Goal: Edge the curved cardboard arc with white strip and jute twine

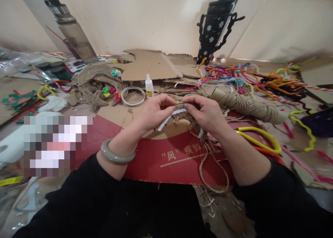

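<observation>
My left hand [154, 113] and my right hand [206, 115] meet over the middle of the table, both closed in a pinch. Between their fingertips runs brown jute twine [179, 105], along the far edge of a cardboard piece [179, 122] with dark print and white strips. My palms hide part of that piece. From below my right hand a loose twine loop [201, 168] hangs onto a red printed cardboard sheet [145, 161]. Just beyond my left hand stand a small white glue bottle [149, 86] and a roll of clear tape [133, 103].
A twine-wrapped tube [247, 104] and yellow-handled scissors [260, 135] lie right. Behind are colourful pipe cleaners [239, 77] and a black flowered tumbler [212, 33]. Left are a twine-covered wreath [96, 75], a twine starfish [92, 98] and a grey water bottle [76, 37].
</observation>
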Tool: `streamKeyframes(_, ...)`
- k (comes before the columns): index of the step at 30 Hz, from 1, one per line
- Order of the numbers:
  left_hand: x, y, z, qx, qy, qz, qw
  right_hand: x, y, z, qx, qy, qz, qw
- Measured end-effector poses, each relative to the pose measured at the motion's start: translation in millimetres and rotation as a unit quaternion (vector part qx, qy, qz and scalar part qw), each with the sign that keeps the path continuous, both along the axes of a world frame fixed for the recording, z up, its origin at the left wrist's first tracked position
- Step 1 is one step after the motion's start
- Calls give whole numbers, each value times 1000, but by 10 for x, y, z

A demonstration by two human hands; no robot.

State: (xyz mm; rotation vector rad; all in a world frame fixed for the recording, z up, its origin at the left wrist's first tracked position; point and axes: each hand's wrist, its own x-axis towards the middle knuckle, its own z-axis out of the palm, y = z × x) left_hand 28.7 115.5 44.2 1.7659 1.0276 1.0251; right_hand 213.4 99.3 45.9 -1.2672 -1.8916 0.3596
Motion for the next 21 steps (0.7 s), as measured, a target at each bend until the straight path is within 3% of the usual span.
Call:
streamKeyframes(10, 4, -17, 8, 17, 36, 1, 999, 8, -8, 6, -2, -23, 17, 1000)
streamKeyframes(21, 5, -26, 13, -13, 20, -21, 999, 7, -10, 18, -7, -34, 27, 999)
